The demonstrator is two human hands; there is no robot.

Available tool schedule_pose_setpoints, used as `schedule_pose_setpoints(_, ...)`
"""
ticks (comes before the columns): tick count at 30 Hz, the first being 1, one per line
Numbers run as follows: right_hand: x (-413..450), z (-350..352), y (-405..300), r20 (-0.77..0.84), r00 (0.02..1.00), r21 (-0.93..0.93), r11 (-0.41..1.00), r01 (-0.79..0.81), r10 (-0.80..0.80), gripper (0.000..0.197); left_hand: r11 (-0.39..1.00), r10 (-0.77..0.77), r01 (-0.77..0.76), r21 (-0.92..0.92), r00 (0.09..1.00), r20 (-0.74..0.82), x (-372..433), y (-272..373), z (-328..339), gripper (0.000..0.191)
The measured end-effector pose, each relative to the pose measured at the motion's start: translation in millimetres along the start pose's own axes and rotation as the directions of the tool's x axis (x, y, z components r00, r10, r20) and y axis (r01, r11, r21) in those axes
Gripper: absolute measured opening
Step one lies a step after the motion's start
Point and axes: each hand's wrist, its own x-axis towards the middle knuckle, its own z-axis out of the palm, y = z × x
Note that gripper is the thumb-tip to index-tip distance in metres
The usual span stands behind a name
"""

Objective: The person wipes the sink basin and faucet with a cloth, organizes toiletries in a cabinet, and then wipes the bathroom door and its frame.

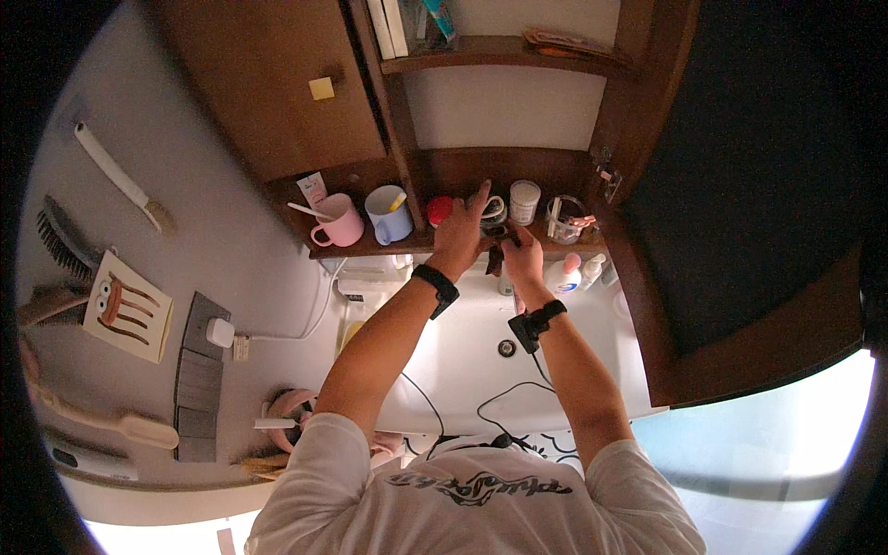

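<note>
My right hand (pixel 524 258) grips a small dark brown object (pixel 495 258) over the cabinet's bottom shelf edge; its exact kind is unclear. My left hand (pixel 460 232) is right beside it, index finger stretched toward the back of the shelf and its thumb near the dark object. Whether the left fingers hold anything is hidden. Close to the left hand are a red round object (pixel 439 210), partly covered, and a small jar (pixel 494 208) with a dark and white top. Behind my right hand stand a white round tub (pixel 524 202) and a clear cup (pixel 565 223) of small items.
A pink mug (pixel 340 220) and a blue mug (pixel 390 218) stand left on the shelf. Beneath is a white sink (pixel 458 361) with a pink-topped bottle (pixel 563 276) at its back. The open cabinet door (pixel 763 347) hangs at right. Brushes (pixel 66 239) hang at left.
</note>
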Motion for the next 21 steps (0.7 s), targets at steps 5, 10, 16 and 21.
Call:
schedule_pose_setpoints(5, -5.8, -8.8, -19.9, 0.07, 0.998, -0.102, 0.995, 0.0, 0.007, 0.037, 0.99, 0.043, -0.037, 0.138, 0.998, -0.039, -15.9, 4.8, 3.2, 0.081)
schedule_pose_setpoints(10, -0.6, -6.5, -13.6, 0.064, 0.998, -0.034, 0.999, -0.013, 0.015, 0.037, 0.999, 0.029, -0.03, 0.019, 1.0, 0.011, -2.5, -6.6, 12.4, 0.073)
schedule_pose_setpoints(16, -10.1, -12.0, -12.5, 0.019, 1.0, 0.388, 0.922, -0.005, -0.003, 0.023, 0.985, 0.092, -0.102, -0.139, 0.993, -0.07, -10.1, -11.4, 0.3, 0.07)
schedule_pose_setpoints(21, -6.6, -12.4, -4.2, 0.113, 0.988, 0.613, 0.775, -0.151, 0.103, 0.016, 0.987, 0.037, -0.085, -0.135, 0.944, -0.327, -24.8, 0.6, -23.5, 0.069)
